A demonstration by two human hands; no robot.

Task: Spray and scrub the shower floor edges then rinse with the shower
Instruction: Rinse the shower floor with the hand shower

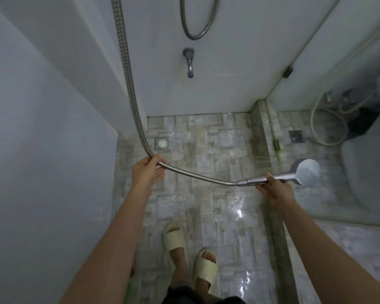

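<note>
The fingers of the right hand are curled round the handle of the shower head, thumb on top, pinching it just behind the round head. The head itself sticks out to the right of the hand, above the right edge of the shower floor, near the low tiled curb.

The fingers of the left hand are closed loosely round the metal hose, which passes between thumb and fingers. From this hand the hose sags in a shallow curve across to the handle; the other way it climbs steeply up the left corner of the stall and out of the top of the view.

The shower floor below is patterned stone-look tile, wet and shining, with bright reflections toward the right side. A square drain sits near the back left corner, just beyond the left hand. On the white back wall a chrome tap points down, and a second hose loop hangs above it.

The person stands at the near end of the floor in pale slippers. To the right, a glass partition rises from the curb; behind it a toilet and another floor drain show dimly.
</note>
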